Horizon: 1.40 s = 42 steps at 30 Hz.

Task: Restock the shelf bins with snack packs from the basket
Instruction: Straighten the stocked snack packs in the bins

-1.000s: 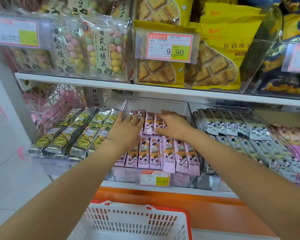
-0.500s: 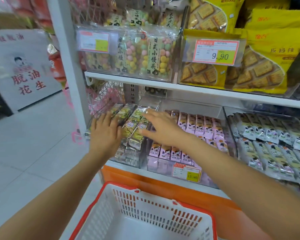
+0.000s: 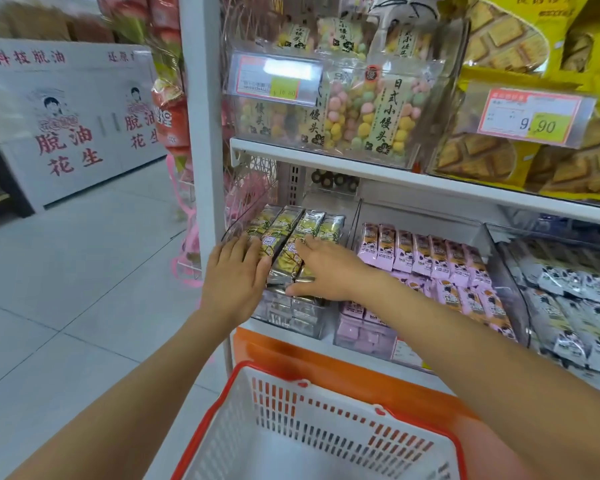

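Note:
Green-and-silver snack packs [image 3: 300, 225] lie in rows in the leftmost clear bin [image 3: 293, 318] on the lower shelf. My left hand [image 3: 236, 277] lies flat on the bin's left packs, fingers straight. My right hand [image 3: 329, 268] presses on the packs just to the right, fingers stretched out, thumb at the front edge of the stack. Neither hand grips a pack. The white basket with a red rim [image 3: 312, 434] stands below the shelf, and no packs show in the part I see.
Pink packs [image 3: 430, 258] fill the middle bin and grey-white packs [image 3: 568, 306] the right one. The upper shelf holds bags of coloured balls [image 3: 361, 109] and yellow biscuit bags [image 3: 520, 157]. A white shelf post [image 3: 201, 133] stands left; tiled floor [image 3: 66, 289] lies beyond.
Both hands moved left from the pink packs in the middle bin to the green-and-silver packs in the left bin. My view swung left with them.

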Each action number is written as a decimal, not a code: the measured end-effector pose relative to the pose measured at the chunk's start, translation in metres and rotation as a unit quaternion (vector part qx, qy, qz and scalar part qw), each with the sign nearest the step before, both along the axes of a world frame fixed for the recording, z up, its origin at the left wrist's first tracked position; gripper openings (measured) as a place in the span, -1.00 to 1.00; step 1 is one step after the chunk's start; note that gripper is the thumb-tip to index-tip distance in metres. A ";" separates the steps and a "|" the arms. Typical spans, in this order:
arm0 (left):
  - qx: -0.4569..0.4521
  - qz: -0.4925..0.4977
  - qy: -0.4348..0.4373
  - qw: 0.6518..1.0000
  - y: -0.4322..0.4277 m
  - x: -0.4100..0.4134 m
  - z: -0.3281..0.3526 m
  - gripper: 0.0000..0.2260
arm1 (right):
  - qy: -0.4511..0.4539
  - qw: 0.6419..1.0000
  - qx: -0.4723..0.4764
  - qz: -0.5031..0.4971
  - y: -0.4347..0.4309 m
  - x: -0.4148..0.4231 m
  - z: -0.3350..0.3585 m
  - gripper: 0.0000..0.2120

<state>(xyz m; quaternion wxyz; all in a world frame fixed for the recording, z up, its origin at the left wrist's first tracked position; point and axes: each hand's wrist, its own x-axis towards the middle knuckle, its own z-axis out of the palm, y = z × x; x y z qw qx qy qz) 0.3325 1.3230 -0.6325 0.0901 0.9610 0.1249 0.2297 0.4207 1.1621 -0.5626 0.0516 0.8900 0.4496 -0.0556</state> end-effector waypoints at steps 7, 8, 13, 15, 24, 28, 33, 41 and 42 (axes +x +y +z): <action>-0.042 -0.052 0.021 0.998 0.004 0.000 -0.001 -0.22 | -0.001 1.000 0.020 0.002 0.001 -0.001 0.005 -0.12; -0.042 -0.065 0.018 0.997 0.005 -0.001 0.000 -0.21 | -0.004 1.000 0.017 0.002 0.000 -0.001 0.004 -0.11; -0.036 -0.131 0.036 0.990 0.011 -0.003 -0.002 -0.40 | -0.018 0.999 0.024 0.008 -0.003 -0.004 -0.002 -0.13; -0.046 -0.136 0.027 0.989 0.016 -0.003 -0.004 -0.38 | -0.011 0.999 0.044 0.011 -0.003 -0.006 -0.002 -0.12; -0.039 -0.144 0.021 0.989 0.018 -0.006 -0.003 -0.36 | -0.087 0.995 -0.055 -0.011 -0.007 -0.005 0.005 0.10; -0.036 -0.147 0.008 0.988 0.017 -0.007 -0.005 -0.35 | -0.072 0.996 -0.055 -0.016 -0.009 -0.003 0.005 0.01; -0.030 -0.148 0.003 0.989 0.018 -0.008 -0.006 -0.42 | -0.059 0.998 0.000 -0.001 -0.012 -0.005 -0.004 -0.05; -0.001 -0.157 -0.003 0.988 0.017 -0.010 -0.008 -0.41 | -0.045 0.994 0.099 0.027 -0.021 -0.007 -0.015 -0.25; 0.001 -0.156 0.000 0.988 0.018 -0.010 -0.008 -0.41 | -0.046 0.993 0.101 0.028 -0.021 -0.007 -0.016 -0.26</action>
